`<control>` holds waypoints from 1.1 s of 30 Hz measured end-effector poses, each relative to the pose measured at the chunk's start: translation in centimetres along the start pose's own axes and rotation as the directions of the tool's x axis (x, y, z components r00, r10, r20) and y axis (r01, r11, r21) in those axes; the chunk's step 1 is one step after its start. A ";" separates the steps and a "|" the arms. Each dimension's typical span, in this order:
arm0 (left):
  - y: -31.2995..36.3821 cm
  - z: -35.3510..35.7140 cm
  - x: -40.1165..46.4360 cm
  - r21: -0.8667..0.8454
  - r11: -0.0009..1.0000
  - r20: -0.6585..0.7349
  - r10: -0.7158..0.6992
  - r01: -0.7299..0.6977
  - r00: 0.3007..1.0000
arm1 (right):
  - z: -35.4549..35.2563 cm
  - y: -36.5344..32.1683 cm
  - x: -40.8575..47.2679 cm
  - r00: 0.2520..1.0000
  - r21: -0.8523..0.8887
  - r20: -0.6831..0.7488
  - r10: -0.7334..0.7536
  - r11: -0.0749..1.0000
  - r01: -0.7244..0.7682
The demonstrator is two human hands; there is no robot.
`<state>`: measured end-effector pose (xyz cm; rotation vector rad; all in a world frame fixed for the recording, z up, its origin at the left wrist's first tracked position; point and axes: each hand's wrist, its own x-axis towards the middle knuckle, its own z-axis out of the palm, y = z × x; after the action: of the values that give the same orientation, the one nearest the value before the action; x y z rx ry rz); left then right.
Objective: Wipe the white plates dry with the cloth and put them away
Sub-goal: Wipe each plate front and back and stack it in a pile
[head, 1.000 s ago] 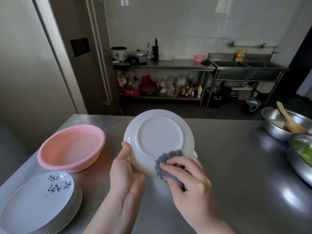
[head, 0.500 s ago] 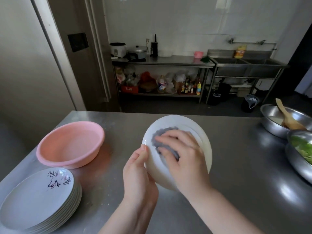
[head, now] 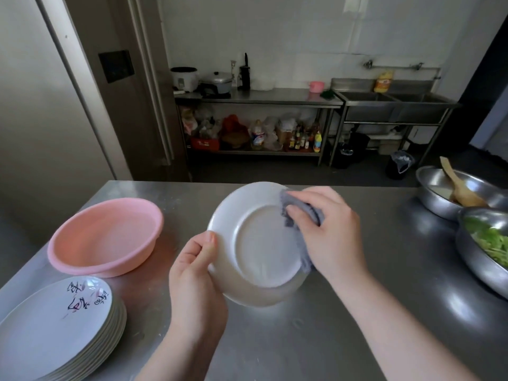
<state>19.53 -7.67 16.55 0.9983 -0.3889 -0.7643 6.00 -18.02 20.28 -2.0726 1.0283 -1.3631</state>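
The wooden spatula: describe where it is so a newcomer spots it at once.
Follow the steel table to its far right edge, where two metal bowls sit. The wooden spatula leans in the farther bowl; the nearer bowl holds green vegetables instead.

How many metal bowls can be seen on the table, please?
2. One metal bowl stands at the far right with a wooden spoon in it; the other bowl is nearer, holding green vegetables, cut by the edge. More may be outside the view.
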 end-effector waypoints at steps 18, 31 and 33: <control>-1.1 0.6 1.9 -0.216 0.956 -0.150 -0.235 0.200 0.960 | 3.2 3.7 -8.2 0.986 0.085 -0.014 -0.165 0.982 0.166; -6.9 1.4 7.6 0.641 0.580 0.410 0.295 -0.503 0.863 | 0.3 7.7 -9.3 0.936 0.223 -0.121 0.330 0.928 -0.298; -8.4 1.8 8.7 0.659 0.351 0.581 0.325 -0.666 0.746 | 0.1 8.0 -9.3 0.932 0.234 -0.128 0.340 0.923 -0.305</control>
<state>21.07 -17.78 9.78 1.5353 -1.4547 -0.0894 1.19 -15.70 9.19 -1.5741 1.1788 -1.4181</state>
